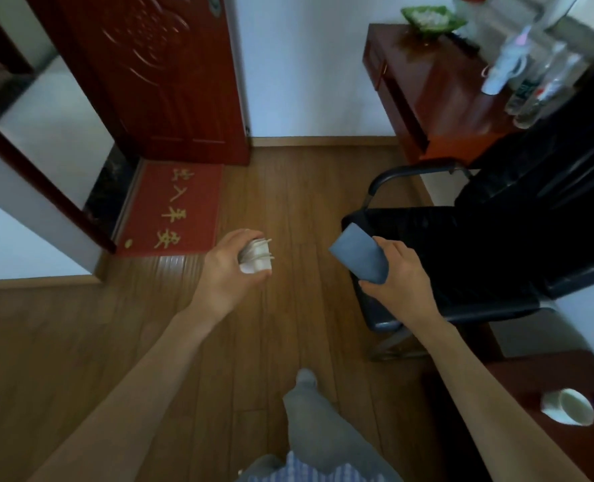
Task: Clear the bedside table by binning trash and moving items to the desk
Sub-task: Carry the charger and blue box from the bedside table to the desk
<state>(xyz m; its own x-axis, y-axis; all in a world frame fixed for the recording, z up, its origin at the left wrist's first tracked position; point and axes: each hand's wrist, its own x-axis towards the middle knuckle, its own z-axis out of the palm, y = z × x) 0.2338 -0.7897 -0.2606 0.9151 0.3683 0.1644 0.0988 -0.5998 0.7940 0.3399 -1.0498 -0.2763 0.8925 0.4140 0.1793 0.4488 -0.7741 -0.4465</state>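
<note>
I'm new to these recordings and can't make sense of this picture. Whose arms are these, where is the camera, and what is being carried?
There is no machine here. The one picture comes from a camera worn on a person's head, looking forward and down, so you see their own arms and a leg walking over a wooden floor. The left hand is closed around a small pale bundle; what it is I cannot tell. The right hand holds a flat blue-grey case. Ahead on the right stands a reddish desk with bottles and a green dish, a black chair before it. At bottom right, a white cup sits on a dark table.
</note>
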